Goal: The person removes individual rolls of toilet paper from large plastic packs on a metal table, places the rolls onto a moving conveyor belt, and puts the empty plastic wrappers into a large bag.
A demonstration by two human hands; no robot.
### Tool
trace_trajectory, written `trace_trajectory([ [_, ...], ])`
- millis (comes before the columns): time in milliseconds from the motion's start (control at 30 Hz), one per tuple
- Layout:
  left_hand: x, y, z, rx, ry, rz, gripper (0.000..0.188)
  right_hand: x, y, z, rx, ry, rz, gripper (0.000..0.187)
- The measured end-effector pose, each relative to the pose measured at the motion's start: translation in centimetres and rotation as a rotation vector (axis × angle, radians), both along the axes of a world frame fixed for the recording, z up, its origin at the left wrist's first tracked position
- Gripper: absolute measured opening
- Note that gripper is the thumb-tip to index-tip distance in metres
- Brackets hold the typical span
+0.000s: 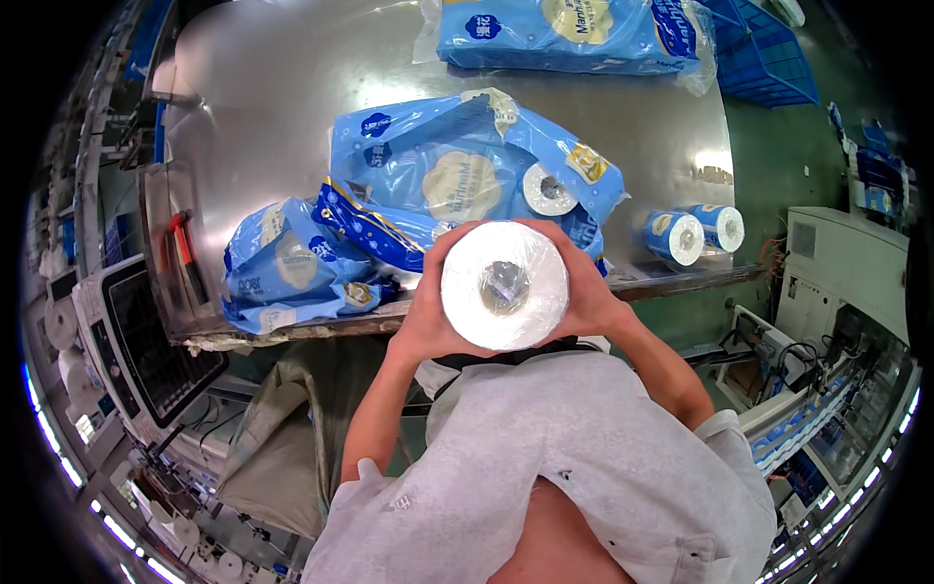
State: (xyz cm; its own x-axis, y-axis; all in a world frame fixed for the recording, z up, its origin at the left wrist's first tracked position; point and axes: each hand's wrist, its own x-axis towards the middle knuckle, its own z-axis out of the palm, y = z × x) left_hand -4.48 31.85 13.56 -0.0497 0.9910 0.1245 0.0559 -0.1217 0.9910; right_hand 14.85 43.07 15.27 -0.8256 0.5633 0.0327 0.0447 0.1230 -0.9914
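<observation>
Between my two hands I hold a white toilet paper roll [467, 326], its round end with the core turned up towards me. My left hand [424, 313] wraps its left side, and my right hand [587, 297] grips its right side. Just beyond lies an opened blue plastic package [389, 161] on the metal table, with another roll [547, 195] showing at its right opening. To the left sits a crumpled blue plastic bag [282, 268]; whether anything is inside I cannot tell.
Two blue-wrapped rolls [673, 237] stand near the table's [263, 117] right front corner. A full blue package [574, 44] lies at the back, beside a blue crate [764, 58]. A red-and-black hammer [183, 248] rests at the left edge, above a monitor [156, 336].
</observation>
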Motion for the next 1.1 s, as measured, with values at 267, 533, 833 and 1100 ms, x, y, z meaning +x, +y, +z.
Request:
trace_trajectory([
  [267, 0.9, -0.5, -0.2, -0.156, -0.088, 0.092, 0.128, 0.3, -0.1, -0.4, -0.104, -0.033, 0.009, 0.11],
  [533, 1.5, 0.2, 0.0, -0.123, -0.418, 0.335, 0.132, 0.2, -1.6, -0.8, -0.143, -0.154, 0.028, 0.12],
  [833, -3.2, 0.7, 3.1, -0.346, 0.237, -0.108, 0.112, 0.4, -1.0, 0.0, -0.041, -0.305, 0.115, 0.111],
  [1100, -0.8, -1.8, -1.6, -0.428, -0.644, 0.313, 0.121, 0.0, -2.3, 0.6, -0.37, -0.151, -0.046, 0.127],
])
